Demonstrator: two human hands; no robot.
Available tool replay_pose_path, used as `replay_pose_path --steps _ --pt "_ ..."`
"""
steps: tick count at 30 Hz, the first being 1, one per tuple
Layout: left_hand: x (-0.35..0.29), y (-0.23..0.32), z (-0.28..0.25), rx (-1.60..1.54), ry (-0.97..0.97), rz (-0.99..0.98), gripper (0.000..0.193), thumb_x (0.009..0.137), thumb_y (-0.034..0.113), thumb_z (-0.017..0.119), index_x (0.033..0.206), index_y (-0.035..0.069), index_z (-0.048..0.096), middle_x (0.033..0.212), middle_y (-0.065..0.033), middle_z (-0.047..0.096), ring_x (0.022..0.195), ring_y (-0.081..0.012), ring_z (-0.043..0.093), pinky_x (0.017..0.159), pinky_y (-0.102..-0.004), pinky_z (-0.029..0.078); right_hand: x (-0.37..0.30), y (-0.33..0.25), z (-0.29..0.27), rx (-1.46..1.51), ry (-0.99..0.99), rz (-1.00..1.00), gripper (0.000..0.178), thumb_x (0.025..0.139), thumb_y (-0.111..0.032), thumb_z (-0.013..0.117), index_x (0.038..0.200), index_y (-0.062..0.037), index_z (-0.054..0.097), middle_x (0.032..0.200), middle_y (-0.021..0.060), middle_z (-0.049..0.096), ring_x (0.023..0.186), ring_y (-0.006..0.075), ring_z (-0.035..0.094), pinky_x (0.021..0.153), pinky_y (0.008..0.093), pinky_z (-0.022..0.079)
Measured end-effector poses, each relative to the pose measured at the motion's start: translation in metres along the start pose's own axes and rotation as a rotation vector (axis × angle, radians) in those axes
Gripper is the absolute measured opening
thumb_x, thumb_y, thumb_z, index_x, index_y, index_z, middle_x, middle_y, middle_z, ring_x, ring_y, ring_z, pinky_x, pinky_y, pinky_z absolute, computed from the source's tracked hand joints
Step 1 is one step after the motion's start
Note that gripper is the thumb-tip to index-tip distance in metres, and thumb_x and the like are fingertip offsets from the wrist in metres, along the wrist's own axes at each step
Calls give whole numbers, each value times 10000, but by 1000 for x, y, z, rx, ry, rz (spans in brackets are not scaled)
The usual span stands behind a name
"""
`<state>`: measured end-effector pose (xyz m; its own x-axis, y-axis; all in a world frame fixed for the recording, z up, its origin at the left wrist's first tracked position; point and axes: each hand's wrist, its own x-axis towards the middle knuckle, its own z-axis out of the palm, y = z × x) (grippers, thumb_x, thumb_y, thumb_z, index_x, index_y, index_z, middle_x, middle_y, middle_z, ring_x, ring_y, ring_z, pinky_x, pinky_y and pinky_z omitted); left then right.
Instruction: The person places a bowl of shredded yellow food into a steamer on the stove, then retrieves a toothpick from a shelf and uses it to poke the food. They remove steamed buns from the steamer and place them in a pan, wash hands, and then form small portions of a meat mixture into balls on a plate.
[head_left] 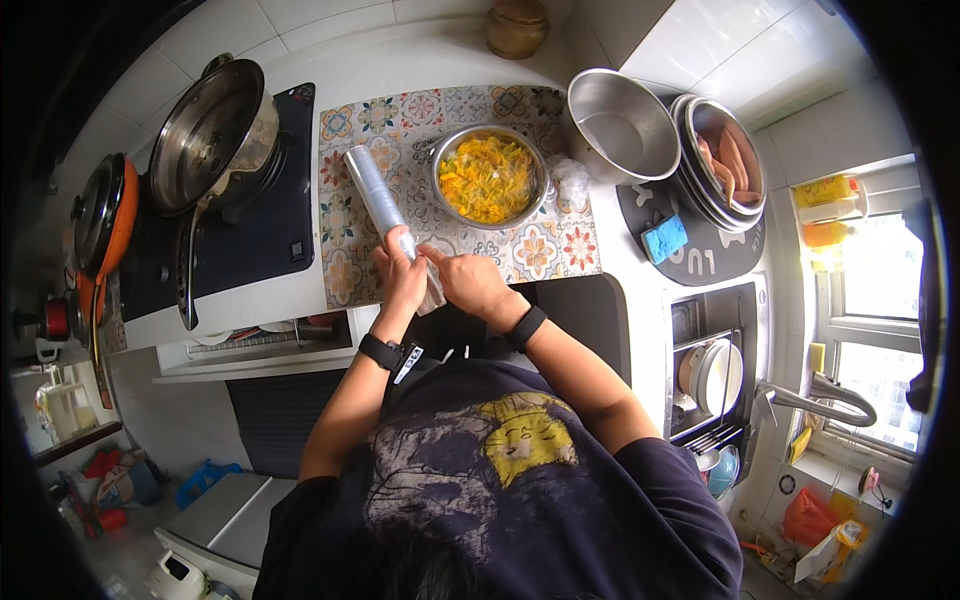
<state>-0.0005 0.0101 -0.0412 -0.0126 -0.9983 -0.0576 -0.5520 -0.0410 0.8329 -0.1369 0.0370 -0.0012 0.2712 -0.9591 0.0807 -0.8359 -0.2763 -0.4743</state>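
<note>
A long roll of clear cling film slants over the near edge of the patterned mat, with its far end above the mat. My left hand is closed around its lower half. My right hand is against the same roll, index finger stretched onto the film and the other fingers curled by the roll's near end; their tips are partly hidden. Just beyond my hands, to the right, a round metal bowl holds chopped yellow and pale green pieces. A crumpled clear plastic bag lies beside the bowl.
At left, a steel pan with a long handle sits on the black cooktop. A deep metal bowl, stacked bowls and a blue sponge stand at right. Nearer is the sink with dishes and a faucet.
</note>
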Motion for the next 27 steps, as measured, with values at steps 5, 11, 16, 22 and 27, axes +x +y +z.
replay_pose_path --steps 5,11,16,22,27 --pt "1 -5 -1 -44 -3 15 583 793 72 551 1320 138 310 1127 -252 351 1033 -397 425 893 -448 387 -4 12 3 -137 -98 -7 442 846 -167 489 1287 -186 501 619 101 635 545 259 634 471 380 477" --pt "0 2 7 30 55 43 532 785 127 560 1280 146 365 1089 -247 428 1013 -385 454 878 -454 388 -2 17 10 -201 -64 25 439 848 -163 483 1287 -153 488 665 89 657 582 247 648 505 364 484" --pt "4 2 3 -90 40 -74 482 794 149 548 1245 134 383 1087 -246 435 1027 -389 454 883 -448 394 -11 27 8 -227 -58 -28 448 835 -139 494 1281 -182 491 760 89 635 643 251 653 517 355 492" --pt "27 -4 -5 -124 41 -151 346 850 235 609 1054 61 390 941 -195 538 833 -347 552 748 -431 445 -37 24 -25 -92 24 -186 591 794 -104 549 1359 -234 437 735 22 532 633 220 615 509 349 511" --pt "26 1 -3 138 112 -34 358 861 205 598 1116 69 386 1004 -218 493 868 -395 557 742 -453 457 -28 2 -31 -14 43 -64 566 794 -101 531 1349 -161 439 706 50 584 588 238 619 508 377 503"
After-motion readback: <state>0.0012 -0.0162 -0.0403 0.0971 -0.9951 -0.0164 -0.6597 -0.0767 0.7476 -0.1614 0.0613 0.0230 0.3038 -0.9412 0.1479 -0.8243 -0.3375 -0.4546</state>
